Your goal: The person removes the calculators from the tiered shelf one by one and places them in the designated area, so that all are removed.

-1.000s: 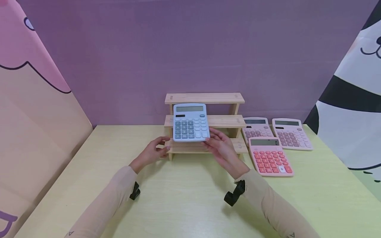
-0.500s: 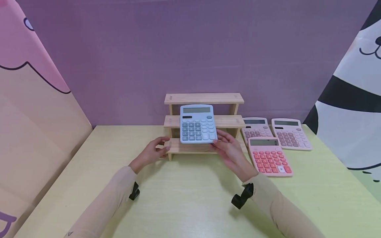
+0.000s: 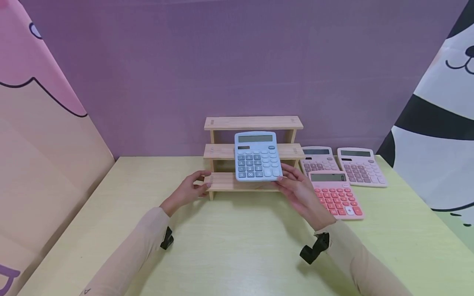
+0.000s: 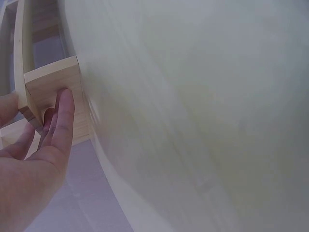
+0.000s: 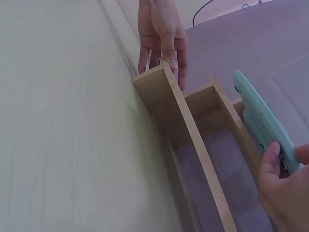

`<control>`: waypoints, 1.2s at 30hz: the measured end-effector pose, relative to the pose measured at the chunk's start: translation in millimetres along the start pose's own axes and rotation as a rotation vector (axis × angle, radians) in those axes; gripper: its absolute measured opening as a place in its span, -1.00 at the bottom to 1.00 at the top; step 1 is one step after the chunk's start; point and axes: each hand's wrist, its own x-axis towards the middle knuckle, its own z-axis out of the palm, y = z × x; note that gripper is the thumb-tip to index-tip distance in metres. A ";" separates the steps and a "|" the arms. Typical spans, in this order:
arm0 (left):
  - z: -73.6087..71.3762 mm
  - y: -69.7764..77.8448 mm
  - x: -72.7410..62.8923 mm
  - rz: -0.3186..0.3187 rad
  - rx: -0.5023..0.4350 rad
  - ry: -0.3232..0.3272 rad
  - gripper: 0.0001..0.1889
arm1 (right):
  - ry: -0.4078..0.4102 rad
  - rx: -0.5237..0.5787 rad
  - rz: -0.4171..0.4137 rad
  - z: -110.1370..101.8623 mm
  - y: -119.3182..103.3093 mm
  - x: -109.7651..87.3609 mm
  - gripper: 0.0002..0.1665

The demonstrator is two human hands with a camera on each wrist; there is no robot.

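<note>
A light-blue calculator (image 3: 256,147) is held by its lower right corner in my right hand (image 3: 304,197), tilted up in front of the wooden tiered shelf (image 3: 253,122). The right wrist view shows its side (image 5: 263,118) between thumb and fingers, apart from the steps. It hides part of the middle and lowest steps in the head view. My left hand (image 3: 185,192) grips the left end of the lowest step (image 3: 222,181). In the left wrist view, the fingers (image 4: 63,123) reach under that step's end, against the side support (image 4: 53,79), with the thumb on its other face.
Right of the shelf, two pale pink calculators (image 3: 316,158) (image 3: 357,160) lie behind a pink one with red-pink keys (image 3: 335,197), on the pale wooden table (image 3: 237,246). A purple backdrop (image 3: 237,61) stands close behind the shelf.
My right hand has carried the blue calculator to the right and slightly down, past the front of the shelf. My left hand has stayed at the shelf's left end.
</note>
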 end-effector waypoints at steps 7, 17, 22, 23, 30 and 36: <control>0.0 -0.9 -0.6 -0.002 -0.004 0.000 -0.51 | 0.003 0.035 0.015 -11.5 -5.8 -5.4 -0.49; -1.2 -4.9 1.5 -0.003 0.007 0.003 -0.51 | 0.007 0.059 -0.006 -29.2 -16.4 -13.6 -0.53; -0.9 -4.3 1.4 -0.006 0.002 0.001 -0.51 | 0.001 0.083 -0.016 -41.0 -20.9 -17.2 -0.58; -0.7 -4.0 1.2 -0.007 0.001 0.002 -0.51 | -0.006 0.091 -0.023 -43.2 -21.7 -18.0 -0.58; -0.1 -2.7 0.6 0.002 0.004 0.002 -0.53 | -0.107 0.145 -0.063 -60.2 -28.8 -25.0 -0.57; -0.1 -2.5 0.6 0.003 -0.002 0.000 -0.53 | -0.101 0.154 -0.026 -72.8 -36.7 -32.3 -0.55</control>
